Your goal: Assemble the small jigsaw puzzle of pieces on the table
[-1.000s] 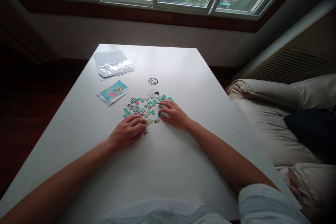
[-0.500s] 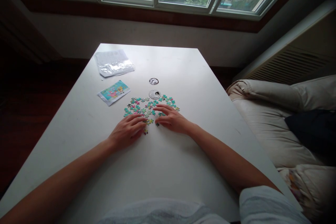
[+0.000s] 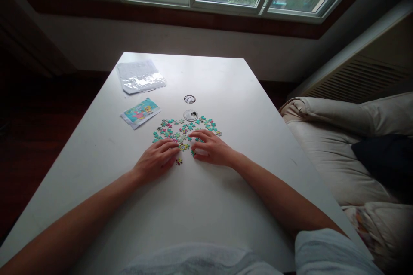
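Small jigsaw puzzle pieces (image 3: 167,126), mostly teal with some pink and yellow, lie loosely spread on the white table (image 3: 193,206). My left hand (image 3: 158,155) rests palm down at the near left of the spread, fingers stretched out, with the fingertips by a few yellow pieces (image 3: 183,147). On the right side, my right hand (image 3: 211,148) is over the pieces with its fingers apart and curved. A single yellow and dark puzzle piece (image 3: 179,161) lies nearer to me, just below the left fingertips. Some pieces are hidden under both hands.
A small picture sheet (image 3: 140,113) with cartoon figures lies left of the pieces. Behind it is a clear plastic bag (image 3: 141,77) with papers. Two round fittings (image 3: 190,115) sit in the tabletop beyond the pieces. A pale sofa (image 3: 325,150) stands at the right.
My right hand has shifted slightly towards me, its fingers a little more curved, and the dark piece near its thumb now shows less. The left hand has hardly moved.
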`<state>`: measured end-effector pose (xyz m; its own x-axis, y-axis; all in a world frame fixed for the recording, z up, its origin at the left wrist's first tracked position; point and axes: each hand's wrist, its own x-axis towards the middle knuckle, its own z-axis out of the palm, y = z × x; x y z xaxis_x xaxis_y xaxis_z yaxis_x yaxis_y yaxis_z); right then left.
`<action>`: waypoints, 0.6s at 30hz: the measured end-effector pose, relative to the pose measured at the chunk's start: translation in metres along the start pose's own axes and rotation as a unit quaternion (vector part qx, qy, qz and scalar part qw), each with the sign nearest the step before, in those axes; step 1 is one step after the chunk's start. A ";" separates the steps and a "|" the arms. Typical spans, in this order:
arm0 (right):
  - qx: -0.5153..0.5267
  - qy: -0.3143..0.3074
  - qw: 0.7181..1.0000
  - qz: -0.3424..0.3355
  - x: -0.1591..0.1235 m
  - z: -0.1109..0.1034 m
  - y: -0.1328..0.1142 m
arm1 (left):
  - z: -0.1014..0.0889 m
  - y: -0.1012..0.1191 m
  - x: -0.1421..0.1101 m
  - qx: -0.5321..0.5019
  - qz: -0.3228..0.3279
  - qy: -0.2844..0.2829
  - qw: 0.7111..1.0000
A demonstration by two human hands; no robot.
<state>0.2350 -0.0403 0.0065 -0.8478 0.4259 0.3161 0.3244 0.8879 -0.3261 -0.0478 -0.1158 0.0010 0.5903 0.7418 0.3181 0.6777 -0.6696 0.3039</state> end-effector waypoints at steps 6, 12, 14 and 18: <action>0.002 0.003 1.000 0.001 0.001 0.006 -0.003 | 0.001 -0.004 -0.002 0.013 -0.022 0.025 0.999; 0.029 0.002 1.000 0.005 0.003 0.010 -0.007 | 0.002 -0.005 -0.002 0.020 -0.026 0.027 0.999; 0.046 0.003 0.999 0.011 0.004 0.012 -0.010 | 0.002 -0.004 -0.002 0.017 -0.023 0.024 0.999; 0.054 0.018 0.998 0.037 0.006 0.017 -0.016 | 0.003 -0.001 0.000 0.024 -0.020 0.015 0.999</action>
<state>0.2179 -0.0555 -0.0013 -0.8070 0.4977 0.3180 0.3376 0.8305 -0.4430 -0.0477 -0.1148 -0.0019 0.5498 0.7656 0.3341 0.7204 -0.6370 0.2742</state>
